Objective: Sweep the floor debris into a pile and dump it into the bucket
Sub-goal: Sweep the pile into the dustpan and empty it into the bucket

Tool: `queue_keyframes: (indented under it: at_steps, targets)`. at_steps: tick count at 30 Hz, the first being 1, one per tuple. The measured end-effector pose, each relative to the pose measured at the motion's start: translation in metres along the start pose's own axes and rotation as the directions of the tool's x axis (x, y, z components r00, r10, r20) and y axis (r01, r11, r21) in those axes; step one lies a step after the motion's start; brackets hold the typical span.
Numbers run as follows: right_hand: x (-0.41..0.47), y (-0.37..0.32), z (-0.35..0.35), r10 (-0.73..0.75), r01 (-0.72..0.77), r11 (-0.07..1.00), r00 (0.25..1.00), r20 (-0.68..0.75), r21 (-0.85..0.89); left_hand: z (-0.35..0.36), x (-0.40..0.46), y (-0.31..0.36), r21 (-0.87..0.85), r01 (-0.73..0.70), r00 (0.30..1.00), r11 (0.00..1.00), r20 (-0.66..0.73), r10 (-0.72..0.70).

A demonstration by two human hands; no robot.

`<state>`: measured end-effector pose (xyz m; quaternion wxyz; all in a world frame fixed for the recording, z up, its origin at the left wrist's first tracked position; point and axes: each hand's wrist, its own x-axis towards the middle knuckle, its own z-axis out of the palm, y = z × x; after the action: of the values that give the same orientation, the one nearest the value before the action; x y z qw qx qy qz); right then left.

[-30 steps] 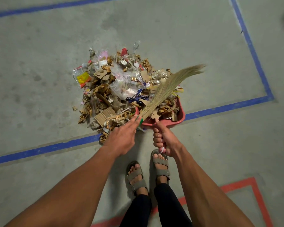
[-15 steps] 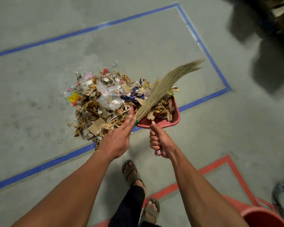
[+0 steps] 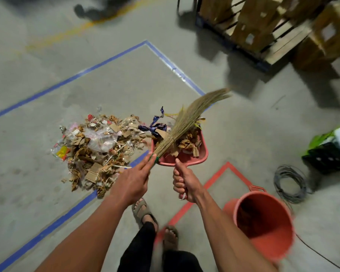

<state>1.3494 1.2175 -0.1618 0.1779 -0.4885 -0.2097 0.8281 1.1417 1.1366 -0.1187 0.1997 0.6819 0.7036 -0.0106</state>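
Head view, looking down at a concrete floor [image 3: 37,183] marked with blue tape [image 3: 106,60] and red tape [image 3: 214,180]. The right hand [image 3: 185,182] is clenched around the handle of a red dustpan [image 3: 185,157], thumb up against the pan's rear edge; the pan is loaded with torn cardboard and a blue ribbon [image 3: 154,127]. The left hand [image 3: 133,182] holds the bound end of a grass broom [image 3: 186,120], its fingers extended along the green-wrapped base; how the thumb lies cannot be told. The broom lies across the dustpan's load, its bristle tips pointing toward 1 o'clock beyond the pan's front.

The debris pile [image 3: 98,148], a mix of cardboard scraps, clear plastic and coloured wrappers, lies on the floor at 9 o'clock of the dustpan, touching its left side and overlapping the blue tape. The red bucket [image 3: 263,224] stands at 5 o'clock of the dustpan, beside the right forearm, mouth open toward the camera.

A coil of grey wire [image 3: 289,183] lies at 1 o'clock of the bucket. A green and black bag [image 3: 330,148] sits at the right edge. A wooden pallet with cardboard boxes [image 3: 273,26] fills the 1 o'clock corner. Two sandalled feet [image 3: 143,211] show between the forearms.
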Motion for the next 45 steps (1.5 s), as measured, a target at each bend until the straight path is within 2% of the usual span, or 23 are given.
queue_keyframes:
  at_steps: [8, 12, 17, 24, 29, 35, 45]
  targets:
    - [-0.143, 0.001, -0.047, -0.110, 0.134, 0.974, 0.985, -0.135, 0.183, -0.044, -0.035, 0.109, 0.063, -0.233, 0.972, 0.970, 0.020, 0.233]
    - [-0.206, 0.010, -0.063, -0.149, 0.209, 0.941, 0.962, -0.229, 0.268, -0.056, -0.047, 0.155, 0.054, -0.356, 0.934, 0.933, 0.045, 0.354]
    - [-0.260, 0.041, -0.080, -0.210, 0.333, 0.884, 0.910, -0.358, 0.328, -0.057, -0.056, 0.196, 0.061, -0.525, 0.848, 0.849, 0.119, 0.516]
    - [-0.294, 0.100, -0.110, -0.227, 0.463, 0.777, 0.838, -0.496, 0.427, -0.039, -0.067, 0.248, 0.088, -0.689, 0.715, 0.720, 0.247, 0.654]
    - [-0.304, 0.139, -0.137, -0.191, 0.499, 0.716, 0.813, -0.550, 0.488, -0.008, -0.070, 0.282, 0.087, -0.760, 0.630, 0.644, 0.342, 0.697]
    - [-0.302, 0.173, -0.189, -0.067, 0.468, 0.659, 0.817, -0.573, 0.589, 0.050, -0.057, 0.324, 0.076, -0.802, 0.561, 0.593, 0.437, 0.703]
    - [-0.221, 0.206, -0.340, 0.061, 0.358, 0.664, 0.848, -0.526, 0.656, 0.209, 0.029, 0.378, 0.013, -0.768, 0.557, 0.640, 0.507, 0.658]
